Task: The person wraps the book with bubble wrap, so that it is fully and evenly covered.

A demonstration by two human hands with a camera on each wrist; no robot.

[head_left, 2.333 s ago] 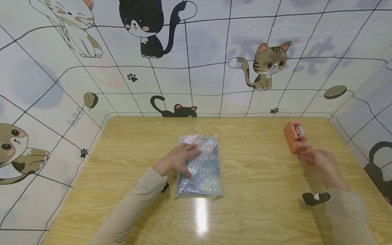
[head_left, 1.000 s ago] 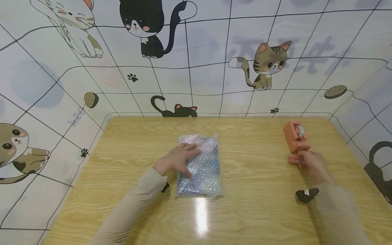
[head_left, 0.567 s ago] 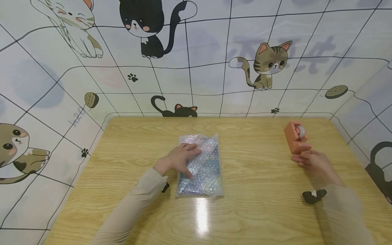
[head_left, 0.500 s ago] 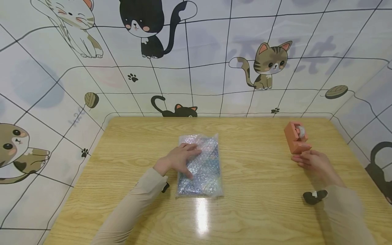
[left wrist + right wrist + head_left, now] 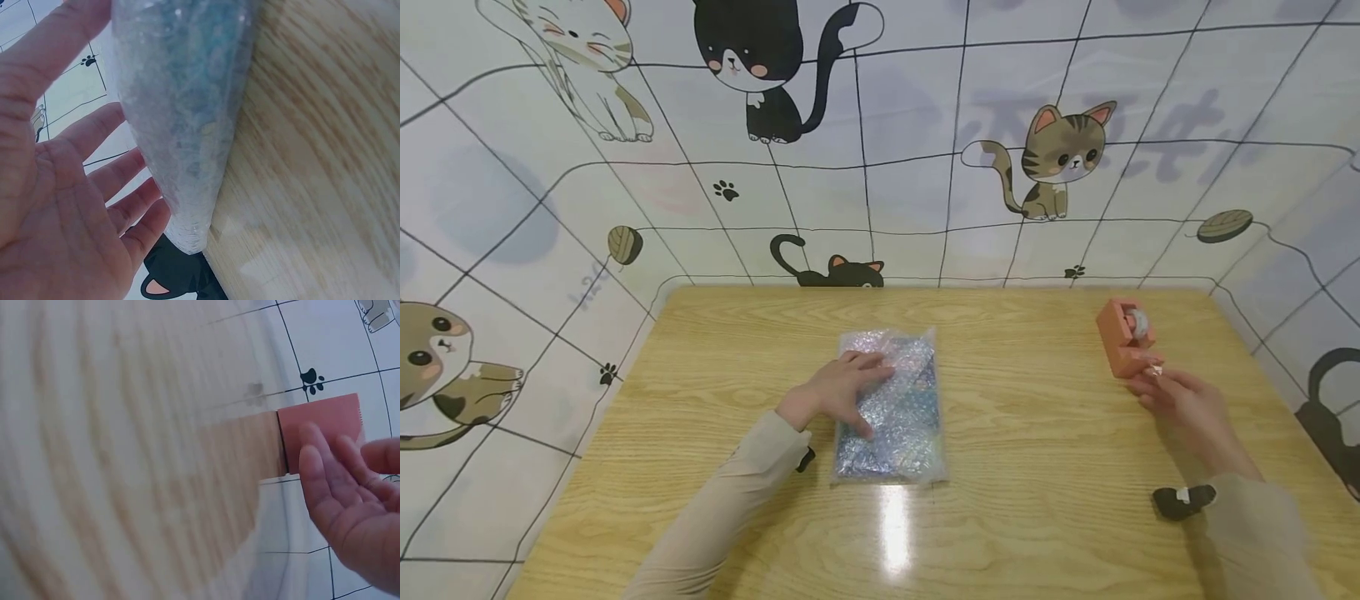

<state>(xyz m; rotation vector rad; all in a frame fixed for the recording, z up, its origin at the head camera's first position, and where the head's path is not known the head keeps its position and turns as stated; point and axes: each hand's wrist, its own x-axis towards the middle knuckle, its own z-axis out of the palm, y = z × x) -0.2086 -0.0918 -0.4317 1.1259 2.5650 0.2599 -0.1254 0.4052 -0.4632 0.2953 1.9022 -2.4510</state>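
Left hand [image 5: 835, 390]: flat, fingers straight, pressing the bubble-wrapped packet [image 5: 891, 410] at table [image 5: 1030, 467] centre so its wrap stays closed.
Right hand [image 5: 1180, 404]: at the orange tape dispenser's [image 5: 1123, 337] near end on the far right; fingertips seem to pinch the tape end [image 5: 1156, 369], grip unclear.

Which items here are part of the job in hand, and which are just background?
In use:
bubble-wrapped packet, with the left hand lying flat on it
pink tape dispenser, with the right hand at its near end

Just there:
wooden table
cat-print wall
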